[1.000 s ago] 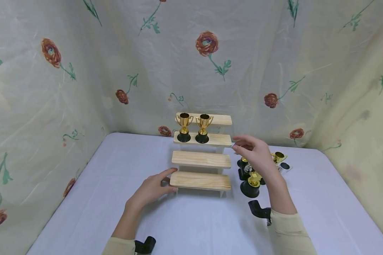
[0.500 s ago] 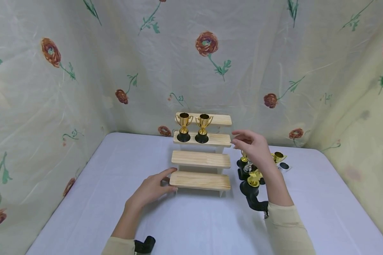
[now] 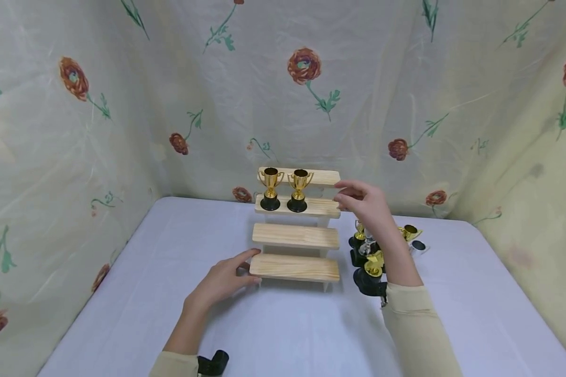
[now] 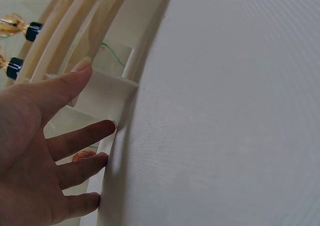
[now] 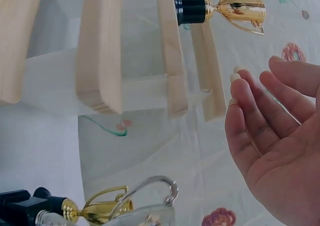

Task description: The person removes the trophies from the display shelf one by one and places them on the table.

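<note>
A four-tier display stand point(image 3: 296, 266) with pale wooden shelves and white supports stands on the table. Two gold trophy cups on black bases, a left one point(image 3: 270, 183) and a right one point(image 3: 299, 184), sit upright on its second shelf from the top. My left hand point(image 3: 222, 278) touches the left end of the lowest shelf, thumb in front and fingers behind; its fingers look extended in the left wrist view. Beside the right ends of the two upper shelves is my right hand point(image 3: 367, 205), fingers loosely bent and holding nothing, as the right wrist view shows point(image 5: 280, 131).
Several more trophies stand close together right of the stand, partly behind my right forearm: one with a gold top point(image 3: 373, 266), a gold cup point(image 3: 409, 231) and a silvery cup point(image 3: 418, 246). A flowered curtain point(image 3: 358, 104) hangs behind the white-covered table point(image 3: 283, 330).
My right hand has moved up and left, from over the trophies on the right to the ends of the upper shelves. My left hand stays at the lowest shelf.
</note>
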{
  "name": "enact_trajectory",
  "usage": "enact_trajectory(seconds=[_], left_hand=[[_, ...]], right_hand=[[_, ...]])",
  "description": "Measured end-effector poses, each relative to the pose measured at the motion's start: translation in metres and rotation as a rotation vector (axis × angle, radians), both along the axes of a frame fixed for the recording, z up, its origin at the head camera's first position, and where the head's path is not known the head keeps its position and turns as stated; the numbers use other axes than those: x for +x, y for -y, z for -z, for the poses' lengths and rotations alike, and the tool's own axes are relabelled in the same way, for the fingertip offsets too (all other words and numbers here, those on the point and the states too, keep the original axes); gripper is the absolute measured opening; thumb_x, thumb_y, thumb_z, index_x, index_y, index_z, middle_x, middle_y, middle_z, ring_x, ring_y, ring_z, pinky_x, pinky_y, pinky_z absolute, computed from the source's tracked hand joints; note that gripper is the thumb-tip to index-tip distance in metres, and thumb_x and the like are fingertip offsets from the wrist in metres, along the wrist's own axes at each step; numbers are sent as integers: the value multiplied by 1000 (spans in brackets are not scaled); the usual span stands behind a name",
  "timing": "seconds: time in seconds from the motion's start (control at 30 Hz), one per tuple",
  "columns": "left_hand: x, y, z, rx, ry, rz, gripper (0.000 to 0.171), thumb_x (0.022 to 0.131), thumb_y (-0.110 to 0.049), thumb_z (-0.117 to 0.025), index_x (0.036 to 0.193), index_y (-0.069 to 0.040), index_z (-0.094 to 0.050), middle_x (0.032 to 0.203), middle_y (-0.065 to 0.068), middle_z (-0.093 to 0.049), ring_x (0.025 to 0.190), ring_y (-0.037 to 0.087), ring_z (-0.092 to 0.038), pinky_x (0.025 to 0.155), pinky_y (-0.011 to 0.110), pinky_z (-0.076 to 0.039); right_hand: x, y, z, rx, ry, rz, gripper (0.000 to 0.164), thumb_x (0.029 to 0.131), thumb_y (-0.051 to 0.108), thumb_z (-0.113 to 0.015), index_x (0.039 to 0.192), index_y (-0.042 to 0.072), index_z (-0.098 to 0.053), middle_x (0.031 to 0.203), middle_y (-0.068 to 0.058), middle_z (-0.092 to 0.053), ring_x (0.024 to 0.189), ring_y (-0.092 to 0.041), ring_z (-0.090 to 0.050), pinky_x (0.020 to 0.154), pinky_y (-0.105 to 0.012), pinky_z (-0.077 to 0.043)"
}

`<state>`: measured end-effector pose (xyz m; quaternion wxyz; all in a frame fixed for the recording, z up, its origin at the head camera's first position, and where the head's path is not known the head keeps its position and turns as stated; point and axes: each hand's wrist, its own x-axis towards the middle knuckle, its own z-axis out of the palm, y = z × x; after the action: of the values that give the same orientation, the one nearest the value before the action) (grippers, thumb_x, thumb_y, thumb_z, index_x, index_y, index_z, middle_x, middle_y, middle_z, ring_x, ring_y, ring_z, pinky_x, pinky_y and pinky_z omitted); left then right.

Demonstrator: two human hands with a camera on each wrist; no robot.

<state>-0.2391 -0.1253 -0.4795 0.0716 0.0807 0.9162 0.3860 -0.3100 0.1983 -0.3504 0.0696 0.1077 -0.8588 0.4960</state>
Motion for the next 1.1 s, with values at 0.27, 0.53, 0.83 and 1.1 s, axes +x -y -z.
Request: enact_trajectory(seconds=[0.27,0.53,0.83,1.1], left_hand=[[-1,0,0,0,1,-1,66,83,-41,-79,143,-43,-49,115,-2,-71,116,23,-62,92,50,-48],[-1,0,2,7,1,0,66,83,-42,-79,142,-44,-49,116,-2,-71,116,23,-62,93,51,-47],[-2,0,2,15,1,3,66,83,-43,-78,142,-44,-48,117,-2,-70,117,22,-61,94,51,-47],[0,0,4,2,6,7,67,84,-43,-78,143,-43,-48,118,-1,-70,118,24,-61,94,51,-47]], right_hand=[[-6,8,-6,8,18,-22,38,96,25,-66,131,9,-62,118,-19,-69,96,-30,-70,85,-35,-57],[-13,12,-4,16,27,-28,40,96,27,-66,132,10,-61,120,-19,-68,99,-31,-69,90,-45,-56],[-21,15,-5,35,32,-46,39,97,23,-65,133,10,-60,118,-17,-69,92,-31,-69,85,-42,-56],[-26,15,-2,45,67,-88,40,98,24,-64,134,8,-59,121,-19,-67,97,-33,-68,86,-43,-56]])
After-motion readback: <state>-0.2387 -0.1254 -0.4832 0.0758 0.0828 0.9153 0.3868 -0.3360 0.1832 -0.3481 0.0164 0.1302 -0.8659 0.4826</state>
